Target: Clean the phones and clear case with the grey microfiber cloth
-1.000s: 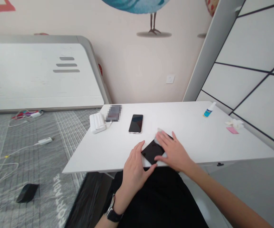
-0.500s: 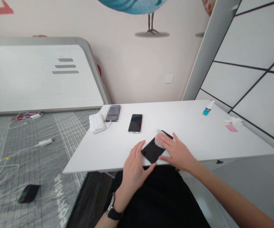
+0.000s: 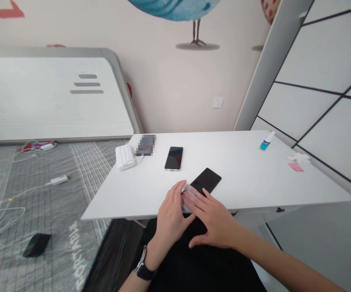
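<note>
A dark phone (image 3: pixel 208 179) lies slanted near the front edge of the white table, its black face up. My left hand (image 3: pixel 172 215) grips its near left end between thumb and fingers. My right hand (image 3: pixel 216 223) presses a thin whitish wipe (image 3: pixel 186 207) onto that same near end, fingers stretched over it and thumb out to the side. The two hands are close together, and they hide the phone's lower corner. Behind them, a second phone (image 3: pixel 174 158) with a clear edge lies flat, touched by neither hand.
On the table's left stand a white power strip-like block (image 3: pixel 125 157) and a blurred-out dark item (image 3: pixel 146 144). At the right are a small spray bottle (image 3: pixel 266 141), a pink slip (image 3: pixel 296 167) and crumpled white tissue (image 3: pixel 299 158). Cables (image 3: pixel 26 190) run over the floor mat.
My right hand has slid with the wipe from the phone's far end down to its near left end, uncovering the far part. My left hand has kept its hold.
</note>
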{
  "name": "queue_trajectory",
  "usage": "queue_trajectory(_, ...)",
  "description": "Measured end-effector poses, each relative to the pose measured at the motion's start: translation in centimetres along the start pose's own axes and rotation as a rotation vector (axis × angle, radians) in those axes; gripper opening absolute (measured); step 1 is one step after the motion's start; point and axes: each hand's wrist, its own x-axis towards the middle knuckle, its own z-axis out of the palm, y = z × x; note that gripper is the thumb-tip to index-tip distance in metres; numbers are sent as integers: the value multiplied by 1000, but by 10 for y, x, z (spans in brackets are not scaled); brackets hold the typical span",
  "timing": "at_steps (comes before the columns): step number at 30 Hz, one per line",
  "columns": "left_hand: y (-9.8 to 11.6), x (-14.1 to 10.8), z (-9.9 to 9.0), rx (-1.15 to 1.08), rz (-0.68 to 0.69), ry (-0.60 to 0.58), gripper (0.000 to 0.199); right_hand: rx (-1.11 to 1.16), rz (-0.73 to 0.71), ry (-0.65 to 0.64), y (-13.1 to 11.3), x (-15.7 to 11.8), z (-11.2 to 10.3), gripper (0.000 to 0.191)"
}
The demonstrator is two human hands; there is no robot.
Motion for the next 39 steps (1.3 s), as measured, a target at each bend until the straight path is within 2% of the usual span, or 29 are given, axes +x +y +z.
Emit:
queue_trajectory(1,0,0,0,-2,-1,5,85,8,-11,-19,0,0,0,105)
queue_trajectory(2,0,0,0,-2,-3,9,85,-15,46,-16,2,1,-1,95)
queue_trajectory(4,1,0,-1,4,-5,11,86,-100,245,28,8,3,-3,82)
queue_trajectory(6,0,0,-1,7,-2,1,87,-152,340,66,9,4,-2,85)
queue_trajectory(7,0,0,-1,6,0,-2,86,-139,287,63,8,4,-1,93)
queue_trajectory(9,0,0,-1,2,9,3,84,-73,92,17,3,3,1,107)
queue_trajectory(10,0,0,-1,2,10,7,83,-47,31,-9,1,2,1,106)
queue_trajectory(11,0,1,-1,3,9,13,83,-47,44,-16,1,2,1,99)
queue_trajectory(13,1,1,-1,9,8,17,84,-90,194,7,5,2,-1,86)
queue_trajectory(15,0,1,0,16,9,11,85,-129,313,39,6,3,-3,86)
queue_trajectory(16,0,2,0,19,11,10,85,-121,290,36,4,3,-3,90)
queue_trajectory(18,0,2,0,22,13,10,84,-62,122,-6,0,4,-2,101)
queue_trajectory(20,-1,1,-1,24,13,12,84,-31,28,-27,-2,4,-1,99)
queue_trajectory(21,-1,1,-1,25,15,12,85,-48,68,-12,0,4,-1,93)
queue_trajectory(23,-1,1,-1,24,19,9,86,-126,257,49,5,4,-2,82)
queue_trajectory(25,-1,1,-1,19,17,1,88,-171,359,92,6,3,-1,84)
queue_trajectory(26,0,1,-1,15,14,-3,88,-155,313,87,4,2,1,90)
queue_trajectory(28,-1,1,-1,10,11,-5,86,-89,132,45,-1,-2,3,101)
queue_trajectory(30,-1,1,0,16,15,6,84,-66,65,20,-1,-5,3,98)
queue_trajectory(34,-2,1,1,28,20,12,86,-184,346,94,10,-6,-1,79)
queue_trajectory(35,-2,1,1,26,19,8,87,-181,337,100,9,-5,-1,81)
queue_trajectory(38,-2,1,1,22,20,2,85,-59,89,32,3,-1,0,96)
queue_trajectory(39,-1,1,1,23,21,7,84,-30,47,9,2,1,0,96)
